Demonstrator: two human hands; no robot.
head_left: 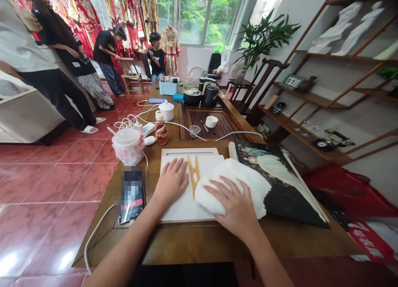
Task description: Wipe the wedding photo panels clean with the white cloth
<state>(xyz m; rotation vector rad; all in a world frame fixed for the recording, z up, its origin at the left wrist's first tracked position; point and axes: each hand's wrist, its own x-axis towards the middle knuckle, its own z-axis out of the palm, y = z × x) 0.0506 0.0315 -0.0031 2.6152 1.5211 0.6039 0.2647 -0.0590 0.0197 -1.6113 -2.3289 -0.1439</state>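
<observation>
A long brown wooden table (199, 243) runs straight ahead of the person. At 2 o'clock on it, a large dark portrait panel showing a figure in a pale gown (289, 200) lies tilted against the table edge. Directly below the hands lies a white rectangular board in a pale frame (182, 210). A fluffy white towel (231, 187) covers its right part, and the right hand (231, 206) presses flat on top, fingers spread, not gripping. The left hand (170, 180) rests palm down and open on the board, just beside a narrow yellow forked piece (192, 175), which lies between that hand and the towel. At 10 o'clock stands a white pot in a clear plastic bag (127, 148); at 11 o'clock, a brown-labelled plastic bottle (161, 130).
</observation>
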